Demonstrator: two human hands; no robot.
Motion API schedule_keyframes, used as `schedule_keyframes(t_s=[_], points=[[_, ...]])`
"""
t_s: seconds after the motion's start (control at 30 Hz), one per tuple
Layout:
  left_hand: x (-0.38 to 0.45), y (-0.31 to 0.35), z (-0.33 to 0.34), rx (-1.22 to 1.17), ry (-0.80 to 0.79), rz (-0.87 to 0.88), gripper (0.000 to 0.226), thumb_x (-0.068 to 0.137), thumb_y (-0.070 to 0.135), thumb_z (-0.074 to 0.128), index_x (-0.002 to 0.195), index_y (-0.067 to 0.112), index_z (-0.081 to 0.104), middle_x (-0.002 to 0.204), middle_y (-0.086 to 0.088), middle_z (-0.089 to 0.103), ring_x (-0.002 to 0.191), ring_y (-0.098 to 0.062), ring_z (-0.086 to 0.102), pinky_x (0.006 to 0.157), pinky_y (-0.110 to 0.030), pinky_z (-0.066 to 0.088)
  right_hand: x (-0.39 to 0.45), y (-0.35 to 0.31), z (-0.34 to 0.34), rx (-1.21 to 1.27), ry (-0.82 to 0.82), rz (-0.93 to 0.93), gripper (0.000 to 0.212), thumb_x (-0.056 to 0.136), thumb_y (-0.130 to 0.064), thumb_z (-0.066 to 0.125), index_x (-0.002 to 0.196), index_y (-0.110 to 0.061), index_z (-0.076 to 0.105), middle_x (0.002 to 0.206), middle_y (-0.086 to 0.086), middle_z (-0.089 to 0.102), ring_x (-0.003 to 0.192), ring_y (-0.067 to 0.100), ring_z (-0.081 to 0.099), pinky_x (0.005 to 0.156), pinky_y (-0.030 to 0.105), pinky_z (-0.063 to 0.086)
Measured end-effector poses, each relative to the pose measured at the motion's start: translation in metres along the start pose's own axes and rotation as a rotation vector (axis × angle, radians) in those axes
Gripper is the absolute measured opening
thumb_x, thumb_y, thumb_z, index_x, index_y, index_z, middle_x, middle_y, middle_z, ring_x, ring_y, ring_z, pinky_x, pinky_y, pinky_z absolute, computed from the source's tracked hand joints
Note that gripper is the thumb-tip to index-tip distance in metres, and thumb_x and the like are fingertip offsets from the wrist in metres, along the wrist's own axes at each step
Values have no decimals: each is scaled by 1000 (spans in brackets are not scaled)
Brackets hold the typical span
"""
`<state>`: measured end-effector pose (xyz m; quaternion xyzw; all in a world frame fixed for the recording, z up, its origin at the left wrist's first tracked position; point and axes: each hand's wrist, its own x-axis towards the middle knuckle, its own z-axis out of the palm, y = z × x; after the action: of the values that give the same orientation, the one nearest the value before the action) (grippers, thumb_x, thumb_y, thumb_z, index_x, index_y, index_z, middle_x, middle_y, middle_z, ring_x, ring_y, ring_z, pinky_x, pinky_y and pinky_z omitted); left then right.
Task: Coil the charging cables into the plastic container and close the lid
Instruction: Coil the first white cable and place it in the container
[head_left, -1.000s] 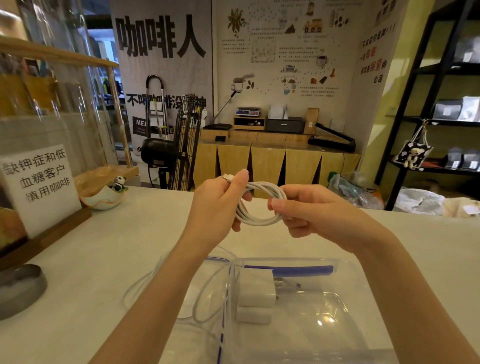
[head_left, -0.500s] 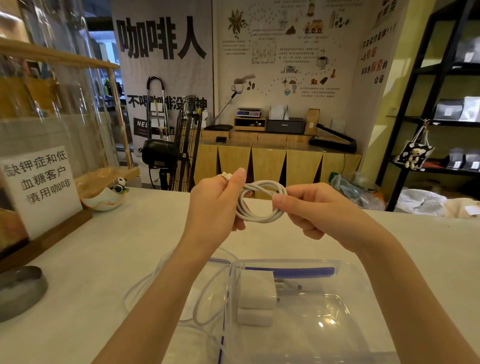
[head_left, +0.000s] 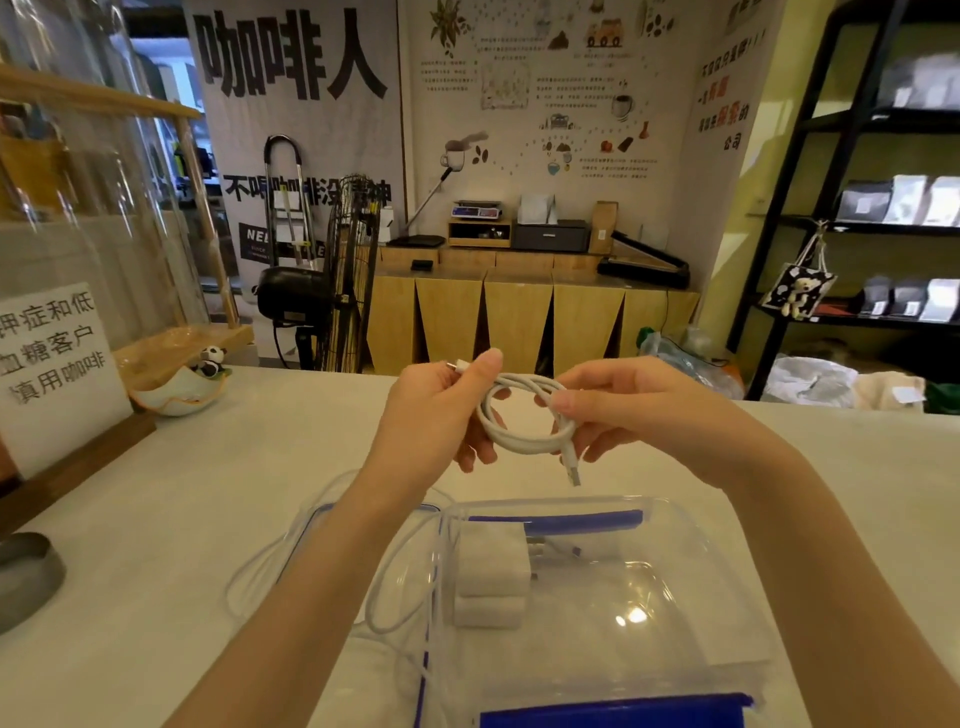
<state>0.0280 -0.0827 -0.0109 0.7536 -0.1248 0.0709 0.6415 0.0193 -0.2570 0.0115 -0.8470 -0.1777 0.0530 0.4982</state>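
Keeping both hands, left hand and right hand, pinched on the coiled white cable above the plastic container, better tuck the dangling plug inward, then lower the loops flat beside the chargers.

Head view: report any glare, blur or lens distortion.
Head view: a bright glare spot on the clear plastic container; wide-angle bending bows the black shelf at the right edge; the coiled white cable and both hands stay fairly sharp; wall posters are soft.
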Motion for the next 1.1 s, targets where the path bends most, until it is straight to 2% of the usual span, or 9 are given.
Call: schedule_keyframes(t_s=[0.1, 0.23, 0.4, 0.53, 0.7, 0.83, 0.93, 1.0, 1.1], points=[[-3, 2, 7, 0, -191, -165, 22, 87, 29, 53, 86, 11, 65, 62, -4, 66, 41, -7, 59, 40, -15, 47, -13, 12, -9, -13, 19, 84, 21, 74, -34, 61, 86, -19, 68, 69, -4, 71, 66, 11, 66, 69, 27, 54], [-7, -3, 23, 181, -365, -227, 1, 84, 22, 59, 85, 21, 60, 73, 0, 68, 51, -7, 65, 45, -15, 51, -31, 33, -19, -64, 37, 180, 11, 79, -26, 62, 83, -19, 70, 68, -5, 71, 65, 10, 66, 67, 26, 53], [-9, -14, 39, 303, -522, -267, 18, 82, 19, 62, 100, 16, 63, 74, 3, 70, 56, -3, 66, 50, -14, 52, -47, 54, -24, -121, -10, 185, 17, 79, -25, 62, 92, -17, 69, 80, 3, 72, 71, 12, 65, 67, 25, 52], [-8, -22, 48, 419, -545, -250, 22, 80, 18, 65, 102, 15, 64, 78, 3, 69, 64, -8, 65, 59, -17, 54, -50, 61, -25, -180, -37, 166, 20, 77, -28, 65, 95, -19, 68, 86, 4, 73, 75, 12, 64, 63, 20, 49], [-11, -31, 54, 691, -479, 120, 20, 76, 17, 69, 96, 19, 66, 91, 1, 70, 81, -10, 64, 71, -19, 52, -54, 65, -19, -523, 3, -4, 18, 70, -34, 72, 87, -30, 69, 81, -12, 66, 80, 2, 53, 67, 19, 43], [-16, -36, 61, 968, -549, 317, 20, 82, 20, 61, 101, 22, 68, 96, 0, 70, 85, -14, 60, 81, -34, 51, -60, 63, -6, -934, -32, -159, 25, 73, -38, 67, 96, -27, 66, 92, -6, 63, 89, 11, 46, 75, 30, 44], [-18, -42, 68, 1090, -631, 431, 24, 85, 23, 57, 108, 23, 65, 111, 1, 65, 96, -14, 57, 86, -30, 48, -60, 64, 3, -1205, -127, -234, 26, 81, -31, 60, 106, -22, 60, 103, -1, 61, 99, 17, 44, 81, 30, 36], [-20, -46, 72, 1161, -682, 521, 26, 87, 24, 54, 111, 21, 64, 118, 0, 60, 102, -16, 55, 86, -28, 46, -59, 66, 7, -1281, -144, -271, 23, 83, -24, 59, 106, -19, 59, 105, 1, 61, 100, 18, 43, 80, 29, 33], [-23, -48, 75, 1224, -719, 632, 24, 87, 20, 54, 108, 15, 66, 113, -6, 59, 98, -20, 54, 78, -29, 46, -56, 71, 9, -1345, -124, -280, 21, 83, -16, 58, 104, -17, 59, 102, 2, 60, 98, 19, 42, 75, 29, 32]])
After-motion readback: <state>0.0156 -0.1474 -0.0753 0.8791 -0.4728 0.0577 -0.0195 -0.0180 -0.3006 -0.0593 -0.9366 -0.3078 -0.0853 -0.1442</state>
